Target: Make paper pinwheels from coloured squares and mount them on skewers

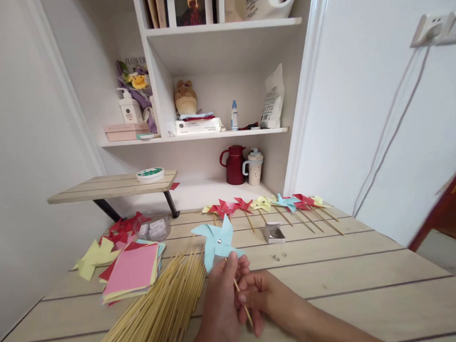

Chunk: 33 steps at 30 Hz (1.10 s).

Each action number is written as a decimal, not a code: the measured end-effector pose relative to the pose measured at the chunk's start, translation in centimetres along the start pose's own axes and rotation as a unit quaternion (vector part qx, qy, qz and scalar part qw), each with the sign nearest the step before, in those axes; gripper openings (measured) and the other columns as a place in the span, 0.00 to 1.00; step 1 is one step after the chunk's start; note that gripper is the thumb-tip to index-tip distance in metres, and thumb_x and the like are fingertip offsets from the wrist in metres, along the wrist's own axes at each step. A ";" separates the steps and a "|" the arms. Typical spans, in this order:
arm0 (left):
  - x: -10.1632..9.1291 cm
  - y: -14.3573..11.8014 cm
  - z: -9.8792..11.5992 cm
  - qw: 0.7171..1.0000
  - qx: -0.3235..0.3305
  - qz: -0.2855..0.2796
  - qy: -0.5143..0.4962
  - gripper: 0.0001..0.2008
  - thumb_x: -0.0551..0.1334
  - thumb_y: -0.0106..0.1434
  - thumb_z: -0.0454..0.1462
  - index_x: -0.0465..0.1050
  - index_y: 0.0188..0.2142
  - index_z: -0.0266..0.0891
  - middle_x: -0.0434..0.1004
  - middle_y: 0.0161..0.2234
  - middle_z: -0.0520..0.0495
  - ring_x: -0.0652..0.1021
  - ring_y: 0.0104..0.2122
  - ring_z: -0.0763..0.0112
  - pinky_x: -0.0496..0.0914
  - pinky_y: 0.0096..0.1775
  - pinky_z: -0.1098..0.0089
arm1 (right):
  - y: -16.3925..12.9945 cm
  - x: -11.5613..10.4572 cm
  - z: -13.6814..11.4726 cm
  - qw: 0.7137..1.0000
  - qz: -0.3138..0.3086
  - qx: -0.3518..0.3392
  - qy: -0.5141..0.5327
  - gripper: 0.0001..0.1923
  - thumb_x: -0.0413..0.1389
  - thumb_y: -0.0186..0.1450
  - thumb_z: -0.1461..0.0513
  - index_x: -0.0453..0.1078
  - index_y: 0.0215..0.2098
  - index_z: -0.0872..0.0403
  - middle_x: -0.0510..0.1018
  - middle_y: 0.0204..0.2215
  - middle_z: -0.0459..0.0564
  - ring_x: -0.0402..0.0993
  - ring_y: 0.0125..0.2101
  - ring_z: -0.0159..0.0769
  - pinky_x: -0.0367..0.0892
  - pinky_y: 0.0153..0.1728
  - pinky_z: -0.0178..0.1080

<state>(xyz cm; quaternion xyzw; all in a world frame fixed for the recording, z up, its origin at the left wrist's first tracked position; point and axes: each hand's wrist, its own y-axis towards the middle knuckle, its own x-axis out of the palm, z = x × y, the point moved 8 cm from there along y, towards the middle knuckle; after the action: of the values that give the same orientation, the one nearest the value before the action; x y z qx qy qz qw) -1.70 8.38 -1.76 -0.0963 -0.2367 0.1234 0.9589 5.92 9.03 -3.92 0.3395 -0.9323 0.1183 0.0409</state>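
Note:
A light blue paper pinwheel with a shiny pin at its centre is held upright above the table. My left hand grips it just under the blades, thumb on top. The fingers of my right hand close around its thin wooden stick, whose lower end sticks out below. Left of my left hand lies a big bundle of bamboo sticks. Beyond my right hand, a small open box holds small metal pieces, and a couple of loose metal pieces lie in front of it.
Several finished pinwheels lie along the table's back edge. At the left are stacked paper squares, folded paper pinwheel shapes and a clear container with small boxes. A raised wooden stand, red jug and cup stand behind.

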 end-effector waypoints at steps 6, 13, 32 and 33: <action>0.8 0.3 -0.5 0.998 0.006 -0.060 0.035 0.28 0.69 0.49 0.57 0.74 0.37 0.36 0.72 0.25 0.52 0.62 0.14 0.84 0.50 0.14 0.79 | 0.2 -0.4 -0.5 0.999 0.026 -0.029 0.032 0.20 0.63 0.52 0.49 0.68 0.25 0.58 0.78 0.20 0.49 0.67 0.12 0.26 0.58 0.16 0.30; 0.5 0.3 0.0 0.995 0.034 -0.064 0.068 0.23 0.70 0.50 0.53 0.77 0.35 0.36 0.68 0.21 0.53 0.66 0.19 0.78 0.61 0.22 0.75 | -0.4 -1.3 -2.6 0.996 0.055 -0.055 0.046 0.22 0.64 0.52 0.47 0.68 0.27 0.57 0.77 0.21 0.46 0.67 0.13 0.25 0.59 0.18 0.30; 0.2 -0.1 0.0 0.996 0.019 -0.032 0.084 0.26 0.67 0.52 0.56 0.81 0.33 0.34 0.66 0.20 0.52 0.62 0.19 0.78 0.58 0.23 0.74 | -0.5 -1.2 -2.4 0.997 0.037 -0.063 0.035 0.23 0.63 0.55 0.46 0.69 0.28 0.57 0.76 0.21 0.46 0.66 0.14 0.24 0.58 0.17 0.30; 0.2 -0.1 -0.1 0.996 0.017 -0.033 0.085 0.25 0.67 0.52 0.55 0.81 0.33 0.33 0.66 0.20 0.52 0.62 0.19 0.78 0.57 0.23 0.74 | -0.5 -1.1 -2.4 0.997 0.036 -0.063 0.033 0.23 0.63 0.55 0.45 0.69 0.28 0.58 0.76 0.21 0.46 0.66 0.14 0.24 0.58 0.17 0.30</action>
<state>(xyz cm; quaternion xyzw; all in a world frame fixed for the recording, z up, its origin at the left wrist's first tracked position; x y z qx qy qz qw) -1.49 8.33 -1.79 -0.0821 -0.1553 0.0874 0.9806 7.09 9.99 -1.68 0.2983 -0.9476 0.0719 0.0885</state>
